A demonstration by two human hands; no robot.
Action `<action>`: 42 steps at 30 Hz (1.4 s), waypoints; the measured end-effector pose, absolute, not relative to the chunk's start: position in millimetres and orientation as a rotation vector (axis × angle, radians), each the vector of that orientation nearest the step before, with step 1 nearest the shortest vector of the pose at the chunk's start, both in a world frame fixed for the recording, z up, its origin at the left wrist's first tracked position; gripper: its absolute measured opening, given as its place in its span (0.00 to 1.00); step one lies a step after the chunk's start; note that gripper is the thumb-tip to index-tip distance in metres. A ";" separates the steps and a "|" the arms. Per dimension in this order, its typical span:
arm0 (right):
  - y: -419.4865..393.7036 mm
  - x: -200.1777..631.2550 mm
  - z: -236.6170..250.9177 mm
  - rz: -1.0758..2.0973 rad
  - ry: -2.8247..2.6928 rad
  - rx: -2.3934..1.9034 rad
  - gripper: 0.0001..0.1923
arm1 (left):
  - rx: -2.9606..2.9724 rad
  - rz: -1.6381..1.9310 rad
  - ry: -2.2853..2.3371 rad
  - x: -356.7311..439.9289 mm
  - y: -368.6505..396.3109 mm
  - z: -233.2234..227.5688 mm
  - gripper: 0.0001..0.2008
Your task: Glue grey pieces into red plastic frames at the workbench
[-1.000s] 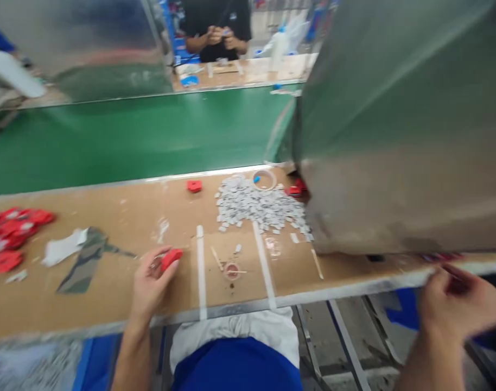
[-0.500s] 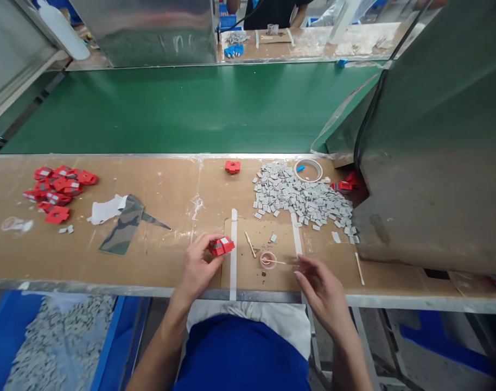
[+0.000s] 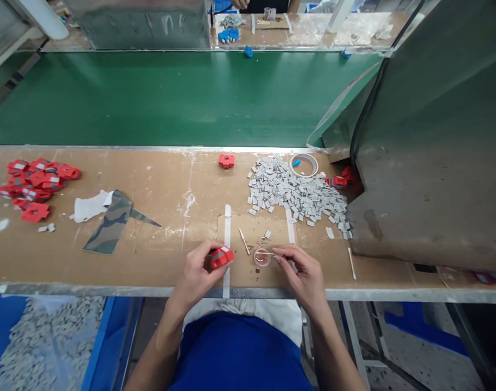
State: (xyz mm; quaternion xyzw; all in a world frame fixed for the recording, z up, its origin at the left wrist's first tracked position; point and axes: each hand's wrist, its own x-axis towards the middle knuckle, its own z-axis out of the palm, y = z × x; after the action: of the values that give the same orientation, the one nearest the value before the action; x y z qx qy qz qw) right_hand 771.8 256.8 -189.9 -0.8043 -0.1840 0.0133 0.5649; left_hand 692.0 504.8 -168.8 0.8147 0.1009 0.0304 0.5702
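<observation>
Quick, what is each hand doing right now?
Left hand: closed on a red part.
Right hand: pinching a thin stick whose tip lies over the small cup.

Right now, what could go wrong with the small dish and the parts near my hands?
1. The right hand holds a thin stick over the small dish, which sits near the table edge; a nudge might tip or spill it.
2. The red part is pinched only at the left hand fingertips, so it could slip.
3. The grey pieces lie loose nearby and could scatter.
</observation>
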 end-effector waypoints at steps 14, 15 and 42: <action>263.1 753.7 -203.0 0.103 0.033 -1.605 0.15 | 1.881 0.221 0.223 686.9 486.4 -186.7 0.07; 262.3 753.9 -203.5 0.106 0.045 -1.597 0.16 | 1.857 0.222 0.224 685.5 485.3 -189.6 0.07; 299.1 736.4 -172.6 -0.030 -0.447 -1.784 0.06 | 1.971 0.185 -0.028 681.4 485.1 -197.4 0.14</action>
State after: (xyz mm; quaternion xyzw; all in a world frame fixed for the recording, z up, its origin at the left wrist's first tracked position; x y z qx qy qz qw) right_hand 736.4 299.1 -172.6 -0.7714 -0.1934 -0.0128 0.6061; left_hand 681.4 485.1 -197.4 0.8323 -0.0118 0.0780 0.5487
